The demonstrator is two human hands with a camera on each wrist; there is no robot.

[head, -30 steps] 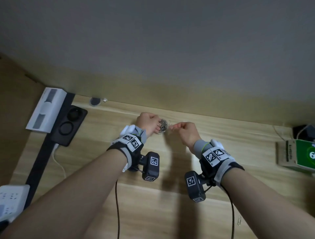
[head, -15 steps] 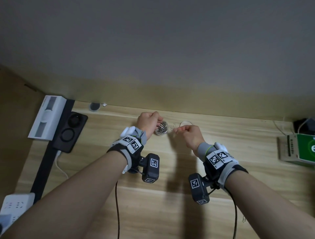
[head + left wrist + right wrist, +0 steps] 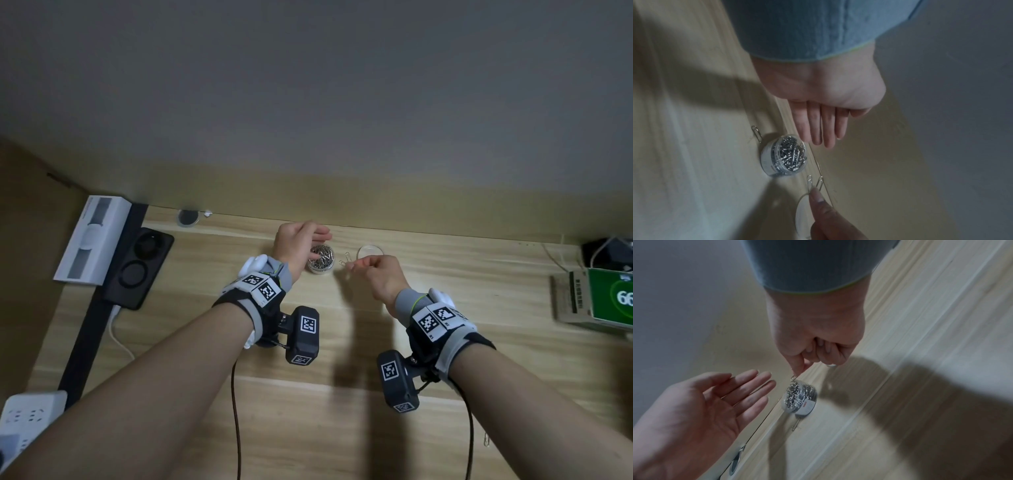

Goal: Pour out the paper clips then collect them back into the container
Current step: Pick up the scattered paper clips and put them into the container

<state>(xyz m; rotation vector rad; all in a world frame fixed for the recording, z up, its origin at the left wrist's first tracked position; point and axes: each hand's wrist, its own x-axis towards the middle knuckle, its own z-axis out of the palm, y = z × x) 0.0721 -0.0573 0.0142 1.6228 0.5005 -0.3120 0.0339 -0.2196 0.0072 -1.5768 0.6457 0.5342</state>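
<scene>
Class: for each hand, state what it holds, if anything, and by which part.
Right hand: pinches paper clips by one end, thumb against fingertip. Left hand: holds nothing, fingers straight beside the container.

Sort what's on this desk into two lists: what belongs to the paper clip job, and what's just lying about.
Belongs to the job:
container full of clips
lid
paper clips pinched in the right hand
stray clip beside the container
left hand, open

Just lying about:
white box
black charger pad
power strip
green box
</scene>
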